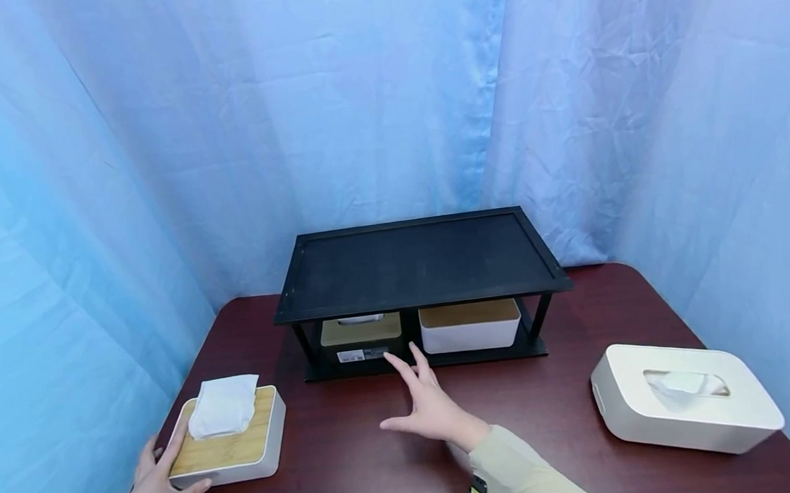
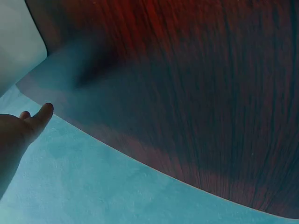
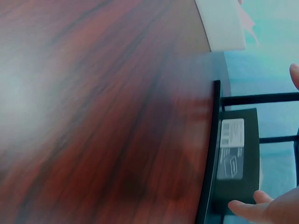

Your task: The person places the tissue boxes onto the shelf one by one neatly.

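My left hand (image 1: 156, 472) spreads its fingers along the left side and near corner of a white tissue box (image 1: 276, 432) with a bamboo lid and a tissue sticking out. In the left wrist view, that hand's fingertips (image 2: 46, 111) appear apart from the pale box. My right hand (image 1: 433, 412), fingers spread and holding nothing, hovers before a black two-tier shelf (image 1: 415, 264). Nearest to it, on the lower tier, is a dark-fronted box (image 3: 250, 154) with a printed label, a wooden top and a tissue. A white box (image 1: 470, 336) with a wooden lid sits right of it.
An all-white tissue box (image 1: 688, 403) with an oval slot stands at the right side of the dark red wooden table (image 1: 349, 437). Blue curtains (image 1: 390, 116) hang behind and on both sides. The shelf's thin posts (image 1: 539, 315) frame its lower tier.
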Motion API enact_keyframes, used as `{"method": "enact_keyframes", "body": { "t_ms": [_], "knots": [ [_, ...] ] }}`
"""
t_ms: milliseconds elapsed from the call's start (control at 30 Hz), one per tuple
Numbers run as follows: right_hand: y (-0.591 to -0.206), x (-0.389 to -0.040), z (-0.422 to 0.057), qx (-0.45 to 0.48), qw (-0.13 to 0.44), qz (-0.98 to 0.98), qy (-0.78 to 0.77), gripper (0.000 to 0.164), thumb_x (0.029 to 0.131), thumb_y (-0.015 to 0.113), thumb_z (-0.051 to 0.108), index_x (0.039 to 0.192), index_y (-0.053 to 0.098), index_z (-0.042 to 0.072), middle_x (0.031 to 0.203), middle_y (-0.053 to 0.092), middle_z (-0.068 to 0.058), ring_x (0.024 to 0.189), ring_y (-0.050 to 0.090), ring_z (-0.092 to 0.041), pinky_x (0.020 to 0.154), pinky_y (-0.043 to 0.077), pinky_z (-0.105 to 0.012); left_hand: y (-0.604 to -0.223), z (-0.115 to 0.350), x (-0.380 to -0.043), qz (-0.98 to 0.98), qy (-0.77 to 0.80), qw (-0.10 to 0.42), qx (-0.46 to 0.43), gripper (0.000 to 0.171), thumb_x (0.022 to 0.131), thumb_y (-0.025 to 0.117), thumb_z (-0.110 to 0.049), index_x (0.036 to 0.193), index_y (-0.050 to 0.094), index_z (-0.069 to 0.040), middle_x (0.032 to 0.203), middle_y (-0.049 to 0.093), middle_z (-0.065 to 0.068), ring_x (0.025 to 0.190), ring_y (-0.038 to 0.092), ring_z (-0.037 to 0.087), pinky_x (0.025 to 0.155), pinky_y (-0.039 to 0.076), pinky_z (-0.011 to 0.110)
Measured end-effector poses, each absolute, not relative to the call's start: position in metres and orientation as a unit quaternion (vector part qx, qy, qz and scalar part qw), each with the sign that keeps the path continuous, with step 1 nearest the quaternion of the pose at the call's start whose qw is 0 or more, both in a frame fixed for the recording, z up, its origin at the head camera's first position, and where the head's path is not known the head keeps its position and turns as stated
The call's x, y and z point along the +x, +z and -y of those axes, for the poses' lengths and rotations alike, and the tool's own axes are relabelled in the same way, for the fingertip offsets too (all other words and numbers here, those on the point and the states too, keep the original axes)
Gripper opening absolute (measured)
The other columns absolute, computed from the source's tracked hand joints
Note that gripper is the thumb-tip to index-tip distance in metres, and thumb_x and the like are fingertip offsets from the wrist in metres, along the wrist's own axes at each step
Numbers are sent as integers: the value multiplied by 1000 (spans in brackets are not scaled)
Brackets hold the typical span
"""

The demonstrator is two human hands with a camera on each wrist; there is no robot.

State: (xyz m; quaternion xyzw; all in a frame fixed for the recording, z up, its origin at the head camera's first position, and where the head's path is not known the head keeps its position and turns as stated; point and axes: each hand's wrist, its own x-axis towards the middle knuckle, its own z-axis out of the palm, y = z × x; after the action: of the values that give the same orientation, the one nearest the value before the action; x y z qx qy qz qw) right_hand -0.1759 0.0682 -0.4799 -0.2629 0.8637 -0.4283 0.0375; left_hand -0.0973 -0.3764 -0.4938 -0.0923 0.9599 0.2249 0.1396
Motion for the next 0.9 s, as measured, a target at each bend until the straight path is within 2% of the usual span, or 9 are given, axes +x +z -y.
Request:
{"method": "enact_keyframes", "body": {
  "t_ms": [133,300,533,633,900],
  "knots": [
    [-476,-181,-51,-260,75,-858,-436,100,74,81,35,151,18,28,155,-6,-25,134,29,-47,90,45,-57,-496,372,-97,-951,247,158,-102,121,75,72,-54,148,-12,-5,134,-15,48,120,11,65,94,22,75],
    [-475,-182,-26,-266,117,-850,-439,102,73,81,36,152,17,27,155,-6,-25,137,17,-52,94,42,-59,-498,371,-97,-944,263,170,-105,117,78,68,-55,148,-10,-3,136,-7,46,121,11,63,95,21,76],
    [-482,-175,5,-292,151,-842,-428,104,71,83,33,151,17,33,156,-3,-24,138,23,-48,97,42,-54,-497,363,-96,-941,274,177,-88,108,83,64,-52,149,-5,-2,140,3,41,121,20,58,96,27,71],
    [-483,-171,13,-297,166,-838,-427,104,71,83,32,151,17,34,156,-1,-24,137,24,-47,97,43,-52,-497,356,-97,-936,290,182,-80,104,85,63,-48,150,-4,-1,141,6,39,123,20,55,98,25,71],
    [-478,-169,23,-300,173,-838,-423,107,69,85,30,151,15,34,156,1,-25,138,23,-48,99,42,-53,-495,340,-104,-944,286,154,-61,98,87,61,-46,151,0,-3,142,12,38,123,26,53,97,32,67]
  ]
}}
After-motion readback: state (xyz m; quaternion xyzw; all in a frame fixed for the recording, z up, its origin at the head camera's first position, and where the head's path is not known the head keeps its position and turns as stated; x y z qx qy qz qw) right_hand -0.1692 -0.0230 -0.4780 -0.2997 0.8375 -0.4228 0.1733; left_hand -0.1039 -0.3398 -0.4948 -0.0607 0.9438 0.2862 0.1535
